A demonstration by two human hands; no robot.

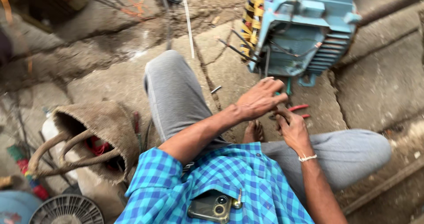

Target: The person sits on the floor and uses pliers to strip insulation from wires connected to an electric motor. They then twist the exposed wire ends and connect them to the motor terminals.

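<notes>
Hands meet just below a blue ribbed metal electric motor on the stone floor.

The left hand hovers with fingers loosely spread, grasping nothing. The right hand is clenched around red-handled pliers, just beneath the motor. A woven jute bag sits well apart from the motor.
</notes>
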